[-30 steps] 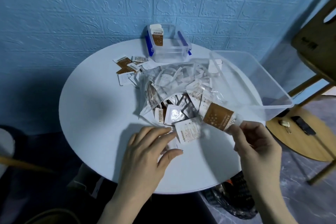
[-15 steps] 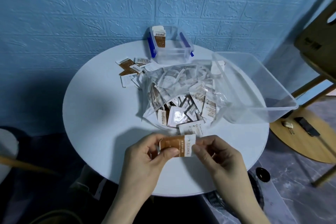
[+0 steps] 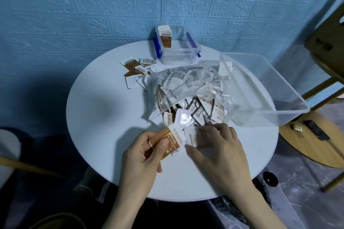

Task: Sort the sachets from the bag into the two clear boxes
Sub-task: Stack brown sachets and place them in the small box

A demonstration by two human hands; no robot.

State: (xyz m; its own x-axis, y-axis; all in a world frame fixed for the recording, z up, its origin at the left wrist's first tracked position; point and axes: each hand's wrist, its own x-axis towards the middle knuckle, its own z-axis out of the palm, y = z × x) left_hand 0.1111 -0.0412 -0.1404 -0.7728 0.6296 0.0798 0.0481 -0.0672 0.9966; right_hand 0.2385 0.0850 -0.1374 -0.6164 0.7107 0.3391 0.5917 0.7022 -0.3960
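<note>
Brown-and-white, one sachet (image 3: 168,142) is pinched between the thumb and curled fingers of the left hand (image 3: 143,156), held just above the round white tabletop (image 3: 104,117). Touching it on its right, the right hand (image 3: 216,147) lies over a second, white sachet (image 3: 193,135); its fingers are spread on that sachet, though I cannot tell whether they pinch it. Just beyond both hands the one clear bag (image 3: 188,91) sprawls open, with more sachets inside than can be counted. Two clear boxes stand past the bag: a small box with blue clips (image 3: 176,46) straight ahead, one brown sachet upright in its left corner, and a large box (image 3: 260,87) out beyond the right hand. Several loose sachets (image 3: 135,72) lie beyond the left hand, beside the bag.
</note>
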